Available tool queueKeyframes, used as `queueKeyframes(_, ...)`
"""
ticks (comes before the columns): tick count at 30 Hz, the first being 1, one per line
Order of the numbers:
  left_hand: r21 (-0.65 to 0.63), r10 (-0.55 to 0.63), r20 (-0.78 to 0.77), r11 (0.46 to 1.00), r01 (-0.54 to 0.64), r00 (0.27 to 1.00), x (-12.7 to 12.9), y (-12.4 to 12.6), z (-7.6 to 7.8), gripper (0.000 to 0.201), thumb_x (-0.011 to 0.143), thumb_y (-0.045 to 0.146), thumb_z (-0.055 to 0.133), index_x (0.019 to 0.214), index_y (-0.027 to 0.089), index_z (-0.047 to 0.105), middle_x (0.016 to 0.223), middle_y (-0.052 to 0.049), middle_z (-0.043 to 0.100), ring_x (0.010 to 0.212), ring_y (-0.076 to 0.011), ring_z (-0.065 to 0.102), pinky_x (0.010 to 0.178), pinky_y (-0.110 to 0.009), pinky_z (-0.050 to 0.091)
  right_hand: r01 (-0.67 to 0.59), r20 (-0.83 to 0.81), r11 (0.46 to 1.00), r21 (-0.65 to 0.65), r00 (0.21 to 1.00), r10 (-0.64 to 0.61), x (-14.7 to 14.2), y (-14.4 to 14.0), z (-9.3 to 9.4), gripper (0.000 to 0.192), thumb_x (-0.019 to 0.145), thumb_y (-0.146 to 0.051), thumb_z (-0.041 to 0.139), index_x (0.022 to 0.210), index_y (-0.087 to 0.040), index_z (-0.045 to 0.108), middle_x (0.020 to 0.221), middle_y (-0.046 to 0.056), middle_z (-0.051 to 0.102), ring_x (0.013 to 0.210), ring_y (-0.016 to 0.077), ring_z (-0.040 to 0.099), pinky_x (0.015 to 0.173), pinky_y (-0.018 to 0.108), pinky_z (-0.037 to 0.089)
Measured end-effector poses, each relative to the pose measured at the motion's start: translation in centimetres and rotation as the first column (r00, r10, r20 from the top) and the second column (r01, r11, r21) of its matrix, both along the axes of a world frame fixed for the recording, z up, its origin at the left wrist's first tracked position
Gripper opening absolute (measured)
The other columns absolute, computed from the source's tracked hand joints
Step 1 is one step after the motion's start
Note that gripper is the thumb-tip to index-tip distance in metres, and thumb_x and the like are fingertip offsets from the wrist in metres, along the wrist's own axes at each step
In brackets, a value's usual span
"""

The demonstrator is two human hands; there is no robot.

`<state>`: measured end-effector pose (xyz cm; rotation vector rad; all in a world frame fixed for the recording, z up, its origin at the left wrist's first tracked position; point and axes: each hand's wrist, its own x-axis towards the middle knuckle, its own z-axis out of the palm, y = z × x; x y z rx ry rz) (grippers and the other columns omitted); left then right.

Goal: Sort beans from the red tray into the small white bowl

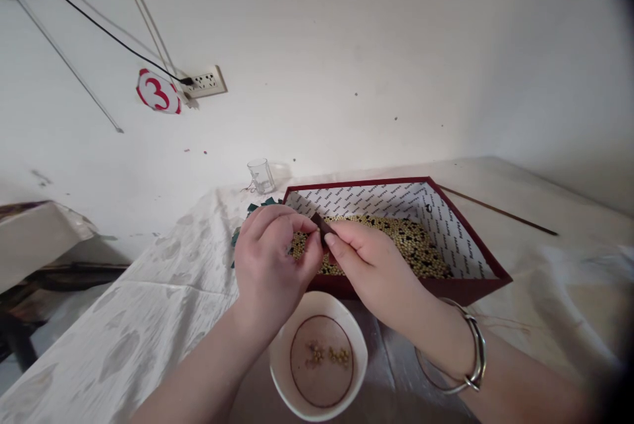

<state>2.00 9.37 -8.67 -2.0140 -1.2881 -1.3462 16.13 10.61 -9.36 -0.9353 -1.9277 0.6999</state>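
Dark strip (pixel 321 222) — small, brownish-black, narrow, one end sticking up; pinched between the fingertips of the left hand (pixel 270 262) and right hand (pixel 371 265), both closed on it where they meet. Red box (pixel 465 288) — directly behind and under the pinch, patterned white lining, holds a layer of yellow beans (pixel 416 249) mixed with dark ones. White bowl (pixel 319 358) — just below the hands, nearer the person; a few beans at its bottom. Glass (pixel 261 176) — beyond the grip; contents cannot be told.
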Motion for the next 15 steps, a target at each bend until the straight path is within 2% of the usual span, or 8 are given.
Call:
queueKeyframes(5,0.016,-0.013,-0.039,1.000,0.014,0.999,0.18,0.05,-0.03,0.004,0.069,0.014,0.060,0.070,0.017,0.060,0.076,-0.001,0.059,0.074,-0.0148,0.057,0.069,-0.031,0.048,-0.001,-0.022,1.000,0.018,1.000,0.002,0.12,-0.12,0.03,0.024,0.089,-0.018,0.039,0.065,-0.019,0.042,0.063,-0.002,0.044,0.061,0.0119,0.042,0.057,0.027,0.032)
queueKeyframes(10,0.011,0.011,0.002,1.000,-0.011,1.000,-0.05,0.22,0.03,0.004,0.070,0.014,0.060,0.072,0.017,0.060,0.078,-0.002,0.059,0.076,-0.0148,0.057,0.068,-0.030,0.048,0.000,0.004,1.000,0.007,1.000,0.000,0.11,-0.11,0.02,0.024,0.089,-0.021,0.038,0.066,-0.019,0.045,0.062,-0.002,0.044,0.059,0.0120,0.042,0.056,0.027,0.032)
queueKeyframes(15,0.021,-0.011,-0.035,1.000,0.011,0.999,0.07,0.12,0.00,0.003,0.069,0.014,0.060,0.070,0.017,0.059,0.075,-0.001,0.060,0.076,-0.0152,0.058,0.069,-0.030,0.048,0.008,-0.004,0.999,0.032,1.000,-0.008,0.07,0.07,0.05,0.025,0.088,-0.018,0.039,0.063,-0.019,0.040,0.060,-0.003,0.041,0.058,0.0113,0.040,0.055,0.026,0.031)
